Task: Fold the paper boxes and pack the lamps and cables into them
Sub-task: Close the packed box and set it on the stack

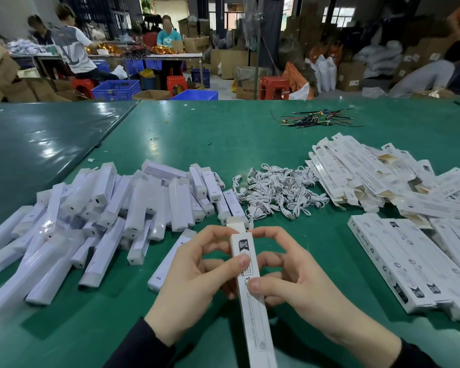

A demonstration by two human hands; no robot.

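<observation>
your left hand (194, 274) and right hand (290, 277) both pinch the paper box (248, 285), printed "led"; lamps (91, 224) at 9 o'clock, bare green table (197, 134) at 12.

paper box (250, 282): near end cut off by bottom edge; print too small to read | left of paper box: lamp pile (91, 221) runs past left edge | right of paper box: packed boxes (409, 264) cut by right edge | beyond paper box: background workers blurred

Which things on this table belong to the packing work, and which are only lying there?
Belong to the job:
box in both hands
wrapped lamps
white cables
flat unfolded boxes
packed boxes

Just lying about:
coloured wires
paper scraps
</observation>
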